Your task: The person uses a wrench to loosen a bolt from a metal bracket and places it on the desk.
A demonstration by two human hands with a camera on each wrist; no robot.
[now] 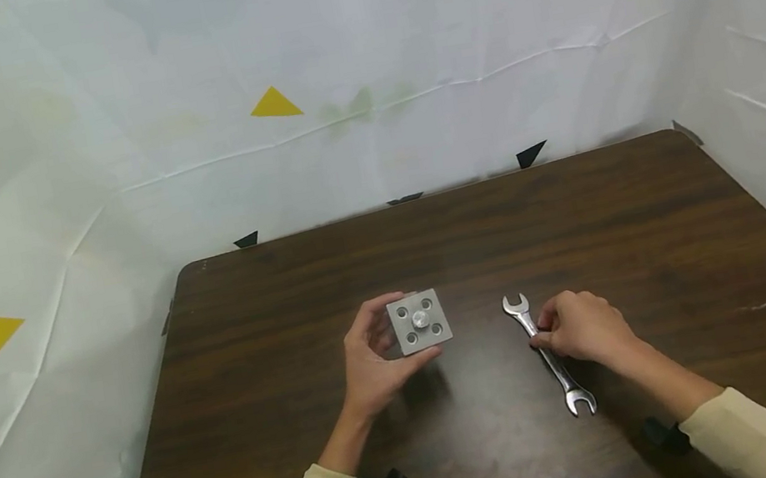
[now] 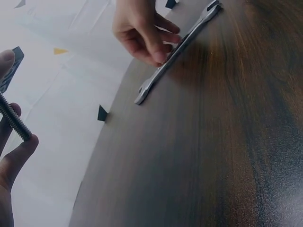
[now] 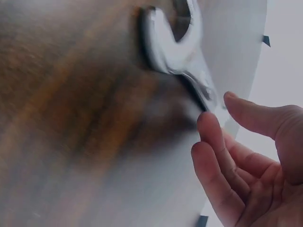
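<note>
Overall, a dark wood-grain bench (image 1: 477,257) is enclosed at its far, left and right edges by white sheeting (image 1: 358,91) carrying yellow and black triangular markers. Near the middle of the bench, towards its near edge, the left hand (image 1: 370,359) holds a square grey metal plate (image 1: 419,322) raised and tilted towards the head camera; thumb and fingers curl round its edges. The plate has four holes at its corners and a central bolt (image 1: 420,318), whose threaded shank (image 2: 14,120) shows in the left wrist view between thumb and fingers. Just right of the plate, apart from it, a double open-ended wrench (image 1: 548,352) lies flat on the bench, one jaw pointing to the far edge, the other to the near edge. The right hand (image 1: 582,326) rests over the wrench's mid-shank, fingers (image 2: 156,45) bent and their tips touching the metal; whether the grip is fully closed cannot be told. Nothing lies between plate and wrench. Cream sleeves (image 1: 759,438) cover both forearms.
</note>
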